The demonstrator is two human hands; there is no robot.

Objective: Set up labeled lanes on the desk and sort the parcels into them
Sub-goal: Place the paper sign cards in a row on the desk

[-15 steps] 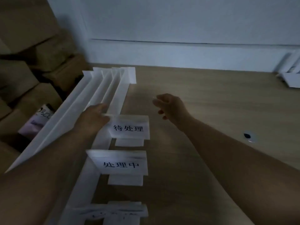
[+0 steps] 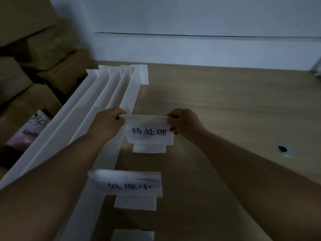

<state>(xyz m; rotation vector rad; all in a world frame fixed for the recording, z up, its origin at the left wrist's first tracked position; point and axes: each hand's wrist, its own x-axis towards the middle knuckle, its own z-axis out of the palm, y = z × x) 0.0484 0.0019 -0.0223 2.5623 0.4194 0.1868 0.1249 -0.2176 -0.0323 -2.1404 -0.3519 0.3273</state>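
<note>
Now | left hand [image 2: 106,126] + right hand [image 2: 184,123] | pinch label card [image 2: 149,133] ends

Office/stockrm: stacked cardboard boxes [image 2: 26,49] left, wood desk [image 2: 225,101] w/ cable hole [image 2: 283,149].

Divider strips [image 2: 97,101] lie along the desk [image 2: 225,101] left side. Just right of them, in a row front to back: near stand [image 2: 132,235], middle label card [image 2: 132,185], far label card [image 2: 149,134]. Far label card sits between left hand [image 2: 106,124] and right hand [image 2: 184,123]. Boxes [image 2: 34,49] left of desk; cable hole [image 2: 284,149] well right.

Dim white wall [image 2: 191,18], wooden desk [image 2: 234,105]
</note>
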